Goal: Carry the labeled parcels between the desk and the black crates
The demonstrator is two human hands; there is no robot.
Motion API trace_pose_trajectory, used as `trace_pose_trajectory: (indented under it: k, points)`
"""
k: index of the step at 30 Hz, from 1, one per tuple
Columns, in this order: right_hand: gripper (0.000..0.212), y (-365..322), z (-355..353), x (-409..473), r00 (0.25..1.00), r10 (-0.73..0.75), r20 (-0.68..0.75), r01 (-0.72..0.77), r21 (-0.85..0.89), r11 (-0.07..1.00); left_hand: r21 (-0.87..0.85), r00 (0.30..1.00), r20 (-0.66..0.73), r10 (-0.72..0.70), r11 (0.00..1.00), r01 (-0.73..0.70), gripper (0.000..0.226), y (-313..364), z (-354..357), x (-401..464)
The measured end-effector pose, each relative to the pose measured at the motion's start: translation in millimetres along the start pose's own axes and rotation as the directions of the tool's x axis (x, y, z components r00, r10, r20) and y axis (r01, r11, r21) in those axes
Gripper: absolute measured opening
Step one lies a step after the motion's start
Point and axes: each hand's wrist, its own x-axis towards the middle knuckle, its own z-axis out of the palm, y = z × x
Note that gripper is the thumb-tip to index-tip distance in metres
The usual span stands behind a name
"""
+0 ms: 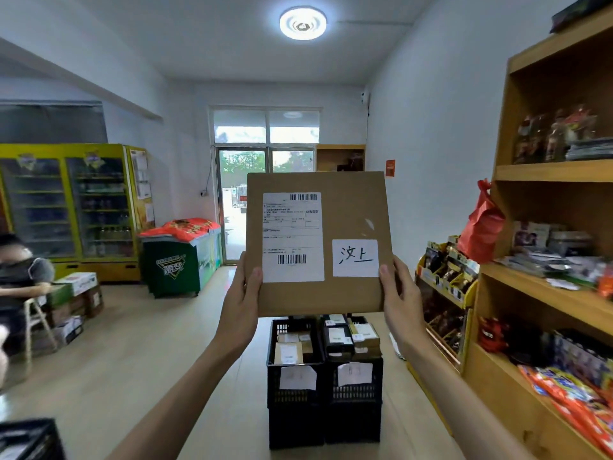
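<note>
parcel [318,242]: flat brown cardboard, held upright at arm's length, printed face toward the camera, directly above the black crates.
left hand [240,305]: grips the parcel's lower left edge, thumb laid on the front face beside the shipping label, fingers hidden behind the cardboard.
right hand [399,302]: grips the parcel's lower right edge, thumb on the front touching the handwritten slip, fingers hidden behind.
shipping label [293,236]: white, two barcodes, on the left half of the parcel; print too small to read.
handwritten slip [355,258]: white square with two black characters, lower right of the parcel.
black crates [353,406]: two stacks side by side on the floor just below the parcel, a white paper tag on each front, top crates filled with small boxes and packets.
wooden shelf [550,172]: right of the parcel, stocked with figurines, booklets and bright snack packs; red bag [481,227] hanging at its edge.
green freezer [180,260]: left of the parcel and farther back, red cover on top.
yellow drinks cooler [69,204]: further left of the parcel, against the wall.
seated person [20,270]: far left of the parcel, beside stacked cartons.
glass door [243,200]: behind the parcel, partly hidden by it.
</note>
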Motion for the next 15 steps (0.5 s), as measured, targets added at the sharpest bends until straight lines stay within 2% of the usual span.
trace_pose_trajectory:
  k: [11,15]
  points:
    - [0.036,66.0,64.5,81.6,0.998,0.013,0.054,-0.014,0.023,1.0,0.03,1.0,-0.03,-0.007,1.0,0.008,0.057,-61.6,-11.9,89.8]
    - [0.043,92.2,77.3,132.5,0.998,0.005,0.061,-0.008,0.051,0.999,0.058,0.999,-0.031,0.018,0.998,-0.016,0.052,-70.2,2.7,132.6]
